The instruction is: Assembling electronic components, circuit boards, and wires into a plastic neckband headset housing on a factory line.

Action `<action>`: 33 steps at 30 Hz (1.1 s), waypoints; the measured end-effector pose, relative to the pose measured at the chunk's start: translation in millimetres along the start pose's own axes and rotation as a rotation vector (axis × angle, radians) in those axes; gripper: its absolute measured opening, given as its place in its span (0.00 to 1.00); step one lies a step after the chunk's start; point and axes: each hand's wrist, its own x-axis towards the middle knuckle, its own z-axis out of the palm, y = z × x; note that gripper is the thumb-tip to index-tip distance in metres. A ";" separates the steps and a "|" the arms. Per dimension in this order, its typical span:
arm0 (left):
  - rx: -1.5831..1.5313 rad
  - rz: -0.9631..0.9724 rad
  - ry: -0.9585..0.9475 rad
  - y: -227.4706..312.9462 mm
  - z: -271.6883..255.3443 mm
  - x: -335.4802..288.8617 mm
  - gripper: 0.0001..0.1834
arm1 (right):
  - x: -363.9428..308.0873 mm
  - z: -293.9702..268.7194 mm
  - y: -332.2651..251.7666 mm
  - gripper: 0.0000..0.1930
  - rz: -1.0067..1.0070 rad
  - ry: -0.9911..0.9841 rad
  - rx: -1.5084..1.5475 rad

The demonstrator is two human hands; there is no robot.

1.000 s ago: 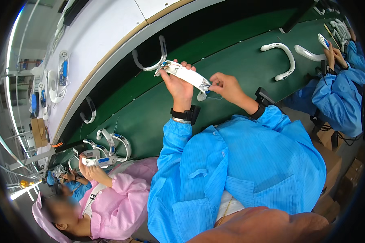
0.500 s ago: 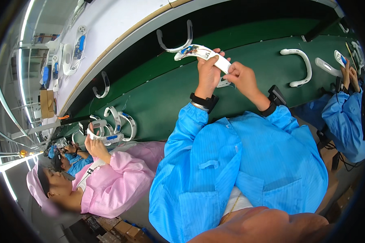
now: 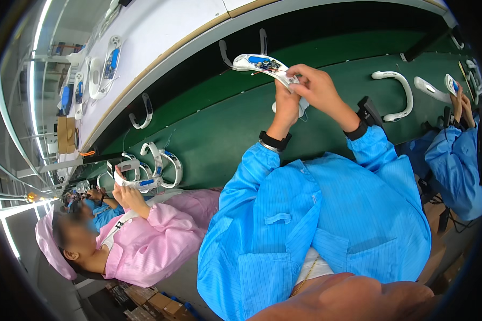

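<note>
A white curved plastic housing [image 3: 242, 63] is held up over the green bench, its inner side exposed. Inside it sit a blue battery-like block [image 3: 256, 59], a small circuit board and a red wire. My left hand [image 3: 287, 109] grips the housing from below, near its right end. At that same end my right hand [image 3: 320, 92] pinches with thumb and forefinger; the fingers cover what lies directly under them. Beneath my hands another white part [image 3: 304, 107] rests on the bench, partly hidden. A U-shaped white piece [image 3: 224, 53] lies just behind the housing.
The green bench [image 3: 209, 128] carries a C-shaped white housing [image 3: 407, 96] at right and several assembled curved housings [image 3: 171, 168] at left. A co-worker in pink [image 3: 163, 235] handles one; another in blue [image 3: 455, 166] works at far right. A white shelf [image 3: 160, 27] runs behind.
The housing has turned so its blue block and board show more fully. My right hand has moved up and left onto the housing's end, and my left hand has shifted right.
</note>
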 end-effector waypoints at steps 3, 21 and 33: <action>0.112 0.052 0.008 -10.5 -3.1 -1.5 0.28 | 8.7 13.4 7.6 0.14 -0.105 -0.030 -0.049; -0.075 -0.179 -0.128 -4.6 -5.1 -2.7 0.23 | 27.8 16.8 23.1 0.15 -0.077 -0.122 -0.404; -0.184 -0.348 -0.071 16.9 8.8 2.8 0.17 | 79.0 9.3 62.5 0.15 -0.009 0.202 0.104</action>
